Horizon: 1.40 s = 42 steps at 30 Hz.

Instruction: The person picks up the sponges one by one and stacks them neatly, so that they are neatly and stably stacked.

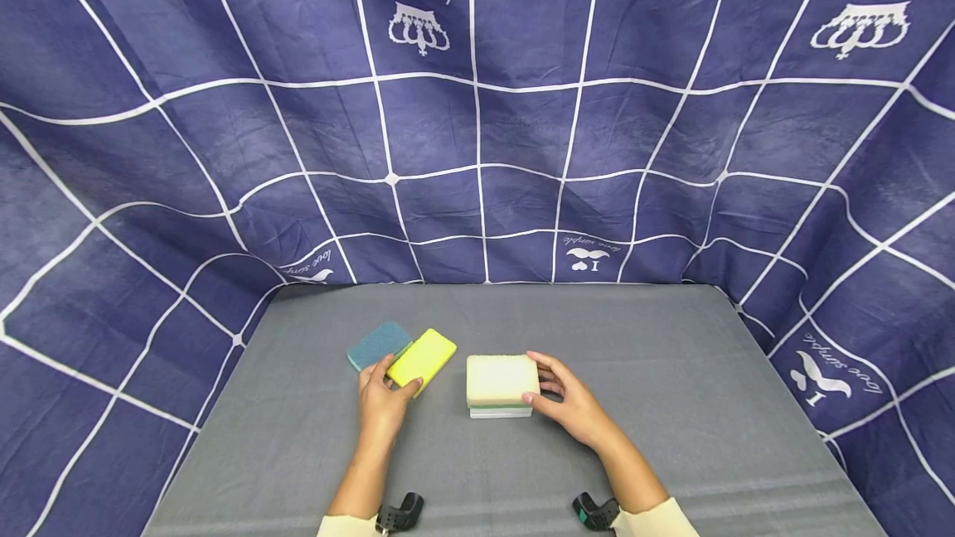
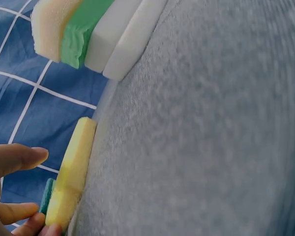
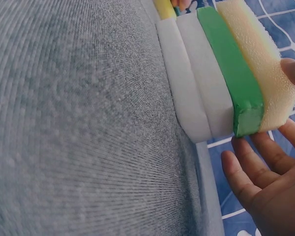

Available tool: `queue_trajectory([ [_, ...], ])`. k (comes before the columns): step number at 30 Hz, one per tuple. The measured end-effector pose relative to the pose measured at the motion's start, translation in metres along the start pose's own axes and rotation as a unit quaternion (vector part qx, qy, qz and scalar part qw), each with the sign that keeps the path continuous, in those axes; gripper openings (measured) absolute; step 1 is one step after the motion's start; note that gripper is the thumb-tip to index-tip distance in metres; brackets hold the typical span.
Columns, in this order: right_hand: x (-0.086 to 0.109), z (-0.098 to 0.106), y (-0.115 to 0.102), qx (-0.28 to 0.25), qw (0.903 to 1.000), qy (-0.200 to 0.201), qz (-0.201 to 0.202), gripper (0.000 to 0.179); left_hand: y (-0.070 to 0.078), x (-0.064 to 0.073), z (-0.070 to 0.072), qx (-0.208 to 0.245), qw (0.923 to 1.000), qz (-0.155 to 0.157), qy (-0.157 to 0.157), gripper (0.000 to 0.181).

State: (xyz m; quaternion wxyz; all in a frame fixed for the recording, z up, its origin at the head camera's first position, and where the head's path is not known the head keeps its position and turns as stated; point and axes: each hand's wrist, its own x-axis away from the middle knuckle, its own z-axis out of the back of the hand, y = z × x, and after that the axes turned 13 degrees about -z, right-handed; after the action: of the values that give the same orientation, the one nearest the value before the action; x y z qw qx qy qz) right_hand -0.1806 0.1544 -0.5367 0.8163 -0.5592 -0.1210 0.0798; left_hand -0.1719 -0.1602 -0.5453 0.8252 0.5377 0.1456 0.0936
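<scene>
My left hand is at the near left side of a yellow sponge. In the left wrist view its fingertips meet the sponge's end, while the thumb stands apart from it. A teal sponge lies behind, partly covered by the yellow one. On the right is a stack: two white sponges at the bottom, a green block above, and a cream sponge on top. My right hand rests at the stack's right end, thumb and fingertips lightly at the cream sponge, lower fingers near the green block.
A grey cloth covers the table. Blue curtains with white grid lines hang behind it and on both sides. Black bands are on both wrists.
</scene>
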Motion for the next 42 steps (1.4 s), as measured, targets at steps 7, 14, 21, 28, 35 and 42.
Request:
queue_trajectory([
  [7,0.0,0.0,0.002,0.012,0.9998,0.0,0.018,0.07,-0.001,0.0,0.001,-0.034,0.9991,-0.017,-0.017,0.076],
  [14,-0.001,-0.001,0.003,-0.001,0.9998,-0.002,0.021,0.069,-0.002,0.004,-0.004,-0.137,0.9887,-0.061,-0.005,0.08],
  [21,0.006,0.0,-0.015,-0.004,0.9999,-0.004,0.01,0.066,-0.001,0.002,-0.004,-0.15,0.9864,-0.06,-0.028,0.084],
  [28,0.013,0.0,-0.028,-0.007,0.9999,-0.006,0.014,0.064,-0.005,0.0,-0.005,-0.144,0.9876,-0.062,-0.008,0.078],
  [35,0.012,0.001,-0.027,-0.005,0.9999,-0.007,0.014,0.065,-0.005,0.0,-0.004,-0.127,0.9903,-0.056,-0.006,0.075],
  [42,0.013,0.001,-0.03,0.002,0.9999,-0.006,0.012,0.065,-0.005,-0.001,-0.004,-0.108,0.9932,-0.044,-0.001,0.073],
])
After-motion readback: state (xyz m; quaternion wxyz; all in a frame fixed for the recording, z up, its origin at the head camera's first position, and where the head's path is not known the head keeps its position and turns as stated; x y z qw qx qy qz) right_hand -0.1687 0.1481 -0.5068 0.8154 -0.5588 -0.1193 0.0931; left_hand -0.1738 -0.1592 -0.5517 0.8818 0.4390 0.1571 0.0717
